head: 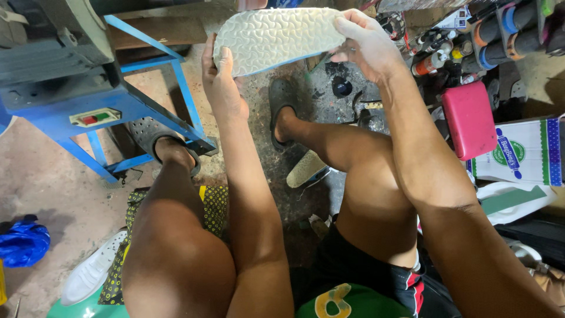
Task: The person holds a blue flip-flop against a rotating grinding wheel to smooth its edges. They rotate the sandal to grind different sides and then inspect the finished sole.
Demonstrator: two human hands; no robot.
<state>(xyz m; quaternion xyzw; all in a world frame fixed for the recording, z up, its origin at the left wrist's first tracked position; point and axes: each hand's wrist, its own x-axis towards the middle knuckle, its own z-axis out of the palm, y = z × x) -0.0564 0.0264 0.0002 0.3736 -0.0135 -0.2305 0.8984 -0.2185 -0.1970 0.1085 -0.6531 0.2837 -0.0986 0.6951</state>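
Bare knees and forearms fill the near field, with both arms extended away from the body toward a shoe sole (276, 38).

1. Left hand (222, 79): closed on the near-left end of the shoe sole, thumb on the textured face, fingers wrapped behind the edge.
2. Right hand (365, 44): closed on the right end of the same sole, thumb on the textured face, fingers curled over the far edge.
3. Shoe sole: pale grey, patterned tread facing the camera, blue edge along its lower side. It is held in the air between the two hands, above the floor (53, 176), tilted with its right end higher.

Surroundings:
- Left of the left hand: blue metal machine stand (147, 100) with a red and green switch (94, 117).
- Below the hands: two feet in dark sandals on the floor, with a second pale sole (306, 168) lying just beside the right leg.
- Right of the right hand: a group of bottles and cans (435, 59), with a pink plastic stool (469, 118) near them.
- Far lower left of the left hand: a blue plastic bag (23, 241) and a white shoe (94, 268).
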